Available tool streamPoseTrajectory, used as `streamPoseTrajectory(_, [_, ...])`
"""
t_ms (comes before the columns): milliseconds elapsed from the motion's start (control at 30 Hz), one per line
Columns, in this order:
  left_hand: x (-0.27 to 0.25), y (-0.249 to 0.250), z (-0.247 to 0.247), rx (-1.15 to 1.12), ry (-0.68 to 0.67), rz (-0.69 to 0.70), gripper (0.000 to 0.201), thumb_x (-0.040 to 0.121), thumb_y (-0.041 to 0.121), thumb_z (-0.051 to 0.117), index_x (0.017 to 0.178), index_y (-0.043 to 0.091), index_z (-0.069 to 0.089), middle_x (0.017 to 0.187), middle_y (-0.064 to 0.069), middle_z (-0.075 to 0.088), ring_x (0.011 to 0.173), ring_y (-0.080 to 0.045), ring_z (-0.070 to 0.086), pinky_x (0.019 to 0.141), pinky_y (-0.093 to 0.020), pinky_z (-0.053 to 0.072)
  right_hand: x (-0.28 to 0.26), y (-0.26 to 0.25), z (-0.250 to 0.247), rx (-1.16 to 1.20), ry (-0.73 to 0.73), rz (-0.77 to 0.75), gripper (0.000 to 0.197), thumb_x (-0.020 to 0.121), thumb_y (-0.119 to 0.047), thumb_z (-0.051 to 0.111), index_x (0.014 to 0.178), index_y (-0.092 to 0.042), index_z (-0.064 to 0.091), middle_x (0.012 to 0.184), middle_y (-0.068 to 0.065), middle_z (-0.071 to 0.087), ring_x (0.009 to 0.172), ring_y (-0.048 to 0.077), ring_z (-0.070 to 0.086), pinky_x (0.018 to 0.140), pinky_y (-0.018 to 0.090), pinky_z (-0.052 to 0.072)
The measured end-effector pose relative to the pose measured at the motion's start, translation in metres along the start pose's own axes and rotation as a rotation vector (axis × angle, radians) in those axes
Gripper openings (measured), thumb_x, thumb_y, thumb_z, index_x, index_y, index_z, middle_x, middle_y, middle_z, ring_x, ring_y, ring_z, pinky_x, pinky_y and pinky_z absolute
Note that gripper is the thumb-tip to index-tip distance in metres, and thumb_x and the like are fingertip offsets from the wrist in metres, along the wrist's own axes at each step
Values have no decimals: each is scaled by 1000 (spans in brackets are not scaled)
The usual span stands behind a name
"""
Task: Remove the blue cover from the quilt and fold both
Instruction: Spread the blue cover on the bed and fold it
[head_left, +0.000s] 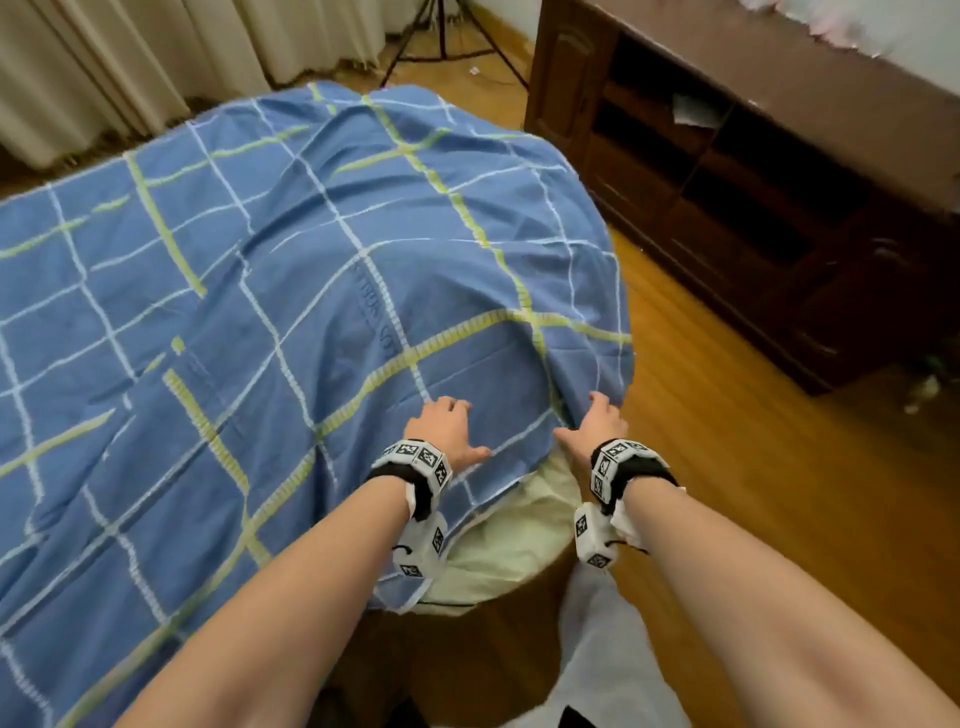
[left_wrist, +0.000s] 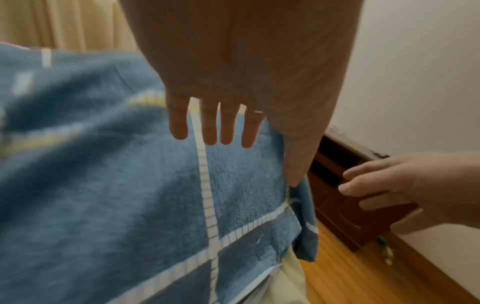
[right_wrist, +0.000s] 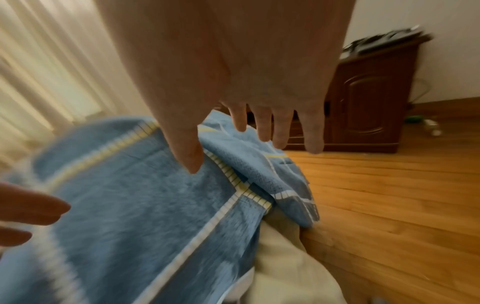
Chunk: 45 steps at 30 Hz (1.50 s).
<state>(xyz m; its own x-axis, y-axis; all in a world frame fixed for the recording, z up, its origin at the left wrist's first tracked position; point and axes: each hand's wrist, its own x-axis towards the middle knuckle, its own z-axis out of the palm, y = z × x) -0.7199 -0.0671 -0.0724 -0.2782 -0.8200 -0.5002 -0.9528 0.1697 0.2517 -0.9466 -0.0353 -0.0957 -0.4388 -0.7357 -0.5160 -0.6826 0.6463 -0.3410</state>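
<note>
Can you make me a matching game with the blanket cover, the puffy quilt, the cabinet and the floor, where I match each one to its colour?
Things:
1. cover
2. quilt
3. cabinet
4. floor

Colours:
A. dark brown wood
B. pale cream
C. blue with white and yellow-green lines
D. light orange-brown planks

Pairs: 1-C, 2-B, 3-A, 4-D
</note>
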Motion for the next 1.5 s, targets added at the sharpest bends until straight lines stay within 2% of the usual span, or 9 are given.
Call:
streamPoseTrajectory(100, [74,34,44,-19,-5,-118,98,75,64,65,152,21,21,159,-9,15,145,-29,20,112,-50,32,106,10,11,-93,-59,-100,93,80,-44,74,152,-21,19,158,9,23,143,34,26,113,53,30])
streamPoseTrajectory(267, [121,84,58,-112,-27,-370,107,72,58,74,153,23,14,159,-15,6,147,-32,14,114,-49,30,193,8,-5,-24,-125,-268,17,96,-20,46,106,-20,59,110,14,63,104,38,59,80,43,49])
streamPoseTrajectory(600, [109,221,-21,-11,-121,-312,145,55,72,77,153,22,-18,161,-8,-8,148,-30,7,116,-54,22,183,5,-195,79,-312,-612,23,98,-27,57,113,-12,65,107,18,68,101,34,61,81,34,42])
streamPoseTrajectory(800, [109,285,-59,-50,177,-379,52,90,5,53,138,12,36,128,-13,51,116,-36,55,89,-47,50,165,14,-292,153,-250,-767,14,94,-25,66,85,-14,67,74,2,60,70,13,52,66,27,35])
streamPoseTrajectory(1133, [72,364,-55,-134,-11,-284,13,88,10,49,86,13,61,93,-14,66,88,-33,61,67,-35,43,194,111,-317,-305,-288,-676,28,88,-41,68,98,-15,65,85,4,61,82,23,59,65,27,35])
streamPoseTrajectory(1267, [76,405,-27,-250,-87,-387,35,86,11,49,117,17,65,114,-10,66,108,-31,60,88,-38,51,221,132,-331,-236,-394,-607,53,78,-46,78,118,-22,53,106,5,63,89,21,58,72,28,42])
streamPoseTrajectory(1333, [85,432,-20,-311,-61,-401,72,81,30,60,148,27,35,143,-6,48,127,-28,49,101,-40,46,235,131,-346,-226,-413,-687,58,76,-48,79,121,-21,53,113,6,63,99,24,60,80,31,46])
streamPoseTrajectory(1400, [99,461,-25,-261,77,-385,113,66,59,66,155,23,7,155,-9,25,139,-28,33,109,-45,39,239,126,-364,-191,-437,-800,54,77,-47,77,120,-18,61,119,7,64,111,25,59,93,34,47])
streamPoseTrajectory(1500, [118,501,-62,-206,370,-417,103,67,57,70,149,14,25,150,-10,34,138,-28,36,109,-42,37,234,107,-396,-48,-513,-947,40,84,-36,73,116,-12,68,102,6,70,97,19,65,88,31,49])
